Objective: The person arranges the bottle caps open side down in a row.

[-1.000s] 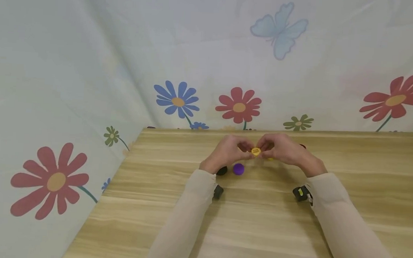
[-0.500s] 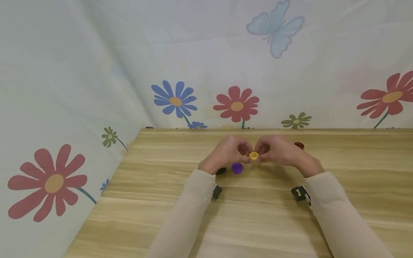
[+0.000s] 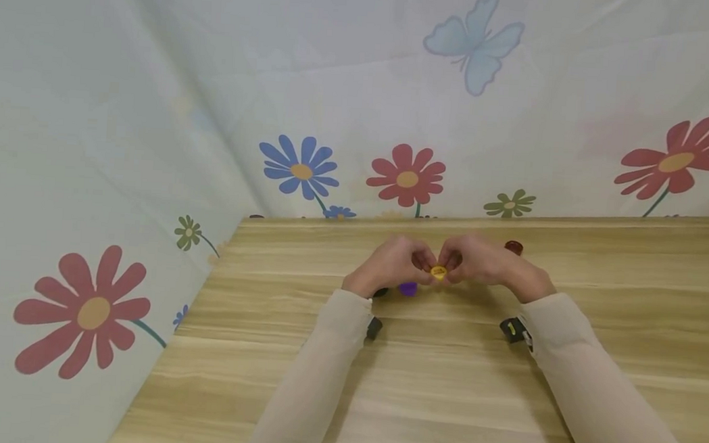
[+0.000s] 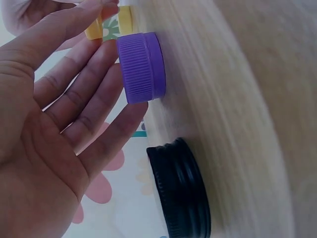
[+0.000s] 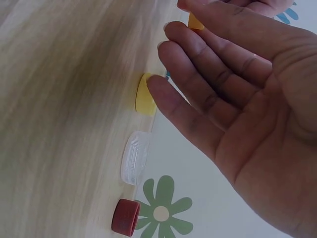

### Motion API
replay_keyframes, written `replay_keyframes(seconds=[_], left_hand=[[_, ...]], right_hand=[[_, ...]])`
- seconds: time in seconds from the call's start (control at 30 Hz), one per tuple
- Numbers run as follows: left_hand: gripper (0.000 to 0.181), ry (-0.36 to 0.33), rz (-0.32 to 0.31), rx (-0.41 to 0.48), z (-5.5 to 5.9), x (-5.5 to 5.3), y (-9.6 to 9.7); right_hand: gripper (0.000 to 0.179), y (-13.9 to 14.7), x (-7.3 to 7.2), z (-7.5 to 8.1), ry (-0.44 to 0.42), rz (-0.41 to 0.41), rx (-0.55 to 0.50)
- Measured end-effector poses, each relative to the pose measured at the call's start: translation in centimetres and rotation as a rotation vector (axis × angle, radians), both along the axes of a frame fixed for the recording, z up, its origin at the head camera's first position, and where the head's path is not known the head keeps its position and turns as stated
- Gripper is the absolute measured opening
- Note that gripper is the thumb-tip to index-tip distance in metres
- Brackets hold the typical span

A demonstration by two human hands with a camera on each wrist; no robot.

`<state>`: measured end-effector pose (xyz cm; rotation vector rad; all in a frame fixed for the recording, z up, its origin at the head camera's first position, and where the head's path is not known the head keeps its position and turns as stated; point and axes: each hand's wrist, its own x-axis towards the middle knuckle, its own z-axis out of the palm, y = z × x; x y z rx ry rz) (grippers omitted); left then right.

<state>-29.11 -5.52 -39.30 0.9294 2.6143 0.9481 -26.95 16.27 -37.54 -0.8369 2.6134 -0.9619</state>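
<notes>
The small yellow cap (image 3: 439, 273), lettered on its face, has come a little closer to the person over the last second, and more of its side now shows beneath the face. The left hand (image 3: 391, 261) and right hand (image 3: 480, 260) moved with it, thumbs and forefingers pinching it from either side; their other fingers are loosely extended. It is held in the air above the bench (image 3: 442, 389), between the two hands. That shift has left the purple cap (image 4: 141, 67) partly covered in the head view and the red cap (image 5: 126, 217) more exposed beyond the right wrist. The purple cap stands by the left fingers (whether they touch is unclear), with the black cap (image 4: 181, 191) near it. On the other side, a second yellow cap (image 5: 144, 96), a clear cap (image 5: 133, 161) and the red one stand in a row. For the work in hand, the change looks like a small adjustment: the cap is tilted and shifted, but neither hand has let go.
</notes>
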Motion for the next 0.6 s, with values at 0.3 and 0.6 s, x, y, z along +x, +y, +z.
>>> replay_keyframes(seconds=[0.3, 0.6], left_hand=[[0.018, -0.033, 0.007, -0.035, -0.20, 0.26, 0.24], [0.019, -0.022, -0.004, -0.084, -0.22, 0.35, 0.37]], right_hand=[[0.017, -0.02, 0.06, -0.32, 0.008, 0.014, 0.024], [0.019, -0.16, 0.25, -0.45, -0.011, 0.028, 0.023]])
